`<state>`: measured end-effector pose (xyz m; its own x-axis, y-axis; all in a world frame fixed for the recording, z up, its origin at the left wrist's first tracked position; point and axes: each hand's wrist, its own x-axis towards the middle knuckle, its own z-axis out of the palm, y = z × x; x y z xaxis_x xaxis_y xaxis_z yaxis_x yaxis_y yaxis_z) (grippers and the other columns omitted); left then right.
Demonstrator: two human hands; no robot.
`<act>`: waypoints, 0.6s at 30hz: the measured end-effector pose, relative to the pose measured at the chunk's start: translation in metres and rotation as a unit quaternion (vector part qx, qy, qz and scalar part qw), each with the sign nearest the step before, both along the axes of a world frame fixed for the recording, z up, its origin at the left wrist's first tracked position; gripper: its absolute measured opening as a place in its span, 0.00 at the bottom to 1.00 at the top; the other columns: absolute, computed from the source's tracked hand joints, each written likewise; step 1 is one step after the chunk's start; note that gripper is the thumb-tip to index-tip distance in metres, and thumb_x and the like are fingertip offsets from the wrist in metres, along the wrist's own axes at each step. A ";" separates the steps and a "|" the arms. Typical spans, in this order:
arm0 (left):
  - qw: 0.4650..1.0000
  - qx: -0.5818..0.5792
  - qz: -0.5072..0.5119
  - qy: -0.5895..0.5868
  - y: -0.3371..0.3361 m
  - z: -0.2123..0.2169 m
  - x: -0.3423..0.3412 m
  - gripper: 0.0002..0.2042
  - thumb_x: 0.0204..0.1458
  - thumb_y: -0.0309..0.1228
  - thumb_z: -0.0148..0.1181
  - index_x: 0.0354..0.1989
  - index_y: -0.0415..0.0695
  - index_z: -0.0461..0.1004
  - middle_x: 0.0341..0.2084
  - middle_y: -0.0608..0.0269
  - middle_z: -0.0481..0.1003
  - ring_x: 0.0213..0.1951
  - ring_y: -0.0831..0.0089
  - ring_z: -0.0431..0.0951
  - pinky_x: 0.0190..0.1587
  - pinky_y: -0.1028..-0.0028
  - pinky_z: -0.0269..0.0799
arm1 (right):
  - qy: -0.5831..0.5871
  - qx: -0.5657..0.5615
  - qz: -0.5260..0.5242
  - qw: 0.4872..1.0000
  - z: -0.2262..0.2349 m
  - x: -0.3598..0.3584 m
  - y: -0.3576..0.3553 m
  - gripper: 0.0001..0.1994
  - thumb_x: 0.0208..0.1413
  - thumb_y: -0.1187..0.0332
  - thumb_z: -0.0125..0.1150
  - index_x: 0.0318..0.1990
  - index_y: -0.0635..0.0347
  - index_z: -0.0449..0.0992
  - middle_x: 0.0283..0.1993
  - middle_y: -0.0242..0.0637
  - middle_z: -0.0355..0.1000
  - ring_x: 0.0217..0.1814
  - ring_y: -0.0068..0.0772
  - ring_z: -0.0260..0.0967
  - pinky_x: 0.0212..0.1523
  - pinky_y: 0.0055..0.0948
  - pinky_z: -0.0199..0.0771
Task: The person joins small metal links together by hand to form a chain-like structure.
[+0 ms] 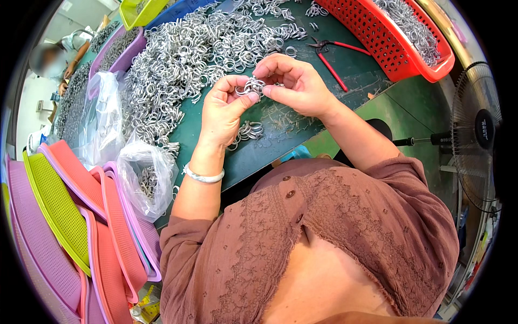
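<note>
Between my fingertips is a small cluster of silvery metal rings. My left hand pinches it from the left with thumb and forefinger. From the right, my right hand grips the cluster with thumb and bent fingers. How the rings join each other is too small to make out. A large pile of similar metal rings spreads over the green table beyond and left of my hands. A few more rings lie on the tabletop just below them.
Red-handled cutters lie open beyond my right hand. A red basket of metal parts stands far right, with a fan nearer. At left are a plastic bag holding rings, stacked baskets, and another person.
</note>
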<state>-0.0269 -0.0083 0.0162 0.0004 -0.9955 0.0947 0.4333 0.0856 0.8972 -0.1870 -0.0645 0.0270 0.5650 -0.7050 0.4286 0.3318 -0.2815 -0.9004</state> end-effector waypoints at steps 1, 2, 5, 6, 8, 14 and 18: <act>1.000 -0.002 0.001 0.001 0.000 0.001 -0.001 0.12 0.41 0.15 0.57 0.36 0.37 0.67 0.31 0.63 0.71 0.32 0.79 0.72 0.38 0.81 0.70 | 0.004 0.005 -0.003 1.000 0.000 0.000 0.000 0.09 0.44 0.79 0.54 0.36 0.64 0.69 0.34 0.30 0.65 0.36 0.17 0.62 0.37 0.18 0.65; 1.000 -0.007 0.005 -0.001 0.000 0.002 -0.001 0.12 0.41 0.15 0.57 0.36 0.37 0.67 0.31 0.63 0.71 0.32 0.79 0.72 0.38 0.81 0.70 | 0.008 0.010 -0.006 1.000 0.000 0.000 0.001 0.09 0.44 0.79 0.55 0.36 0.64 0.69 0.33 0.29 0.65 0.35 0.16 0.62 0.36 0.18 0.65; 0.999 -0.022 0.020 -0.012 0.001 0.003 -0.002 0.12 0.41 0.14 0.56 0.35 0.37 0.67 0.30 0.63 0.71 0.32 0.79 0.72 0.38 0.81 0.70 | 0.024 0.020 -0.012 0.999 0.001 0.001 0.002 0.09 0.44 0.78 0.56 0.35 0.64 0.69 0.31 0.28 0.66 0.34 0.16 0.62 0.36 0.18 0.65; 0.999 -0.027 0.025 -0.017 0.001 0.003 -0.002 0.12 0.41 0.14 0.56 0.35 0.38 0.67 0.30 0.63 0.71 0.32 0.79 0.72 0.38 0.81 0.70 | 0.026 0.016 -0.017 0.999 0.001 0.001 0.002 0.09 0.44 0.78 0.56 0.35 0.64 0.69 0.31 0.28 0.66 0.34 0.16 0.62 0.36 0.18 0.65; 0.998 -0.034 0.034 -0.034 0.001 0.003 -0.003 0.12 0.41 0.14 0.56 0.35 0.38 0.68 0.30 0.64 0.71 0.32 0.79 0.71 0.38 0.81 0.70 | 0.030 0.007 -0.028 0.999 0.001 0.000 0.003 0.08 0.45 0.78 0.55 0.35 0.64 0.69 0.31 0.28 0.66 0.33 0.15 0.62 0.36 0.17 0.65; 0.987 -0.103 0.074 -0.101 0.000 0.000 -0.005 0.12 0.40 0.11 0.54 0.33 0.39 0.67 0.34 0.64 0.68 0.35 0.79 0.70 0.38 0.82 0.69 | 0.029 -0.034 -0.044 0.998 0.000 0.002 0.004 0.10 0.43 0.79 0.55 0.37 0.63 0.69 0.31 0.28 0.67 0.33 0.16 0.63 0.35 0.18 0.65; 0.970 -0.157 0.103 -0.152 -0.002 -0.006 -0.004 0.13 0.39 0.11 0.53 0.33 0.39 0.68 0.38 0.62 0.66 0.35 0.79 0.70 0.36 0.83 0.69 | 0.049 -0.085 -0.060 0.993 0.002 0.001 0.004 0.13 0.42 0.80 0.55 0.38 0.63 0.69 0.32 0.30 0.68 0.34 0.17 0.63 0.33 0.18 0.65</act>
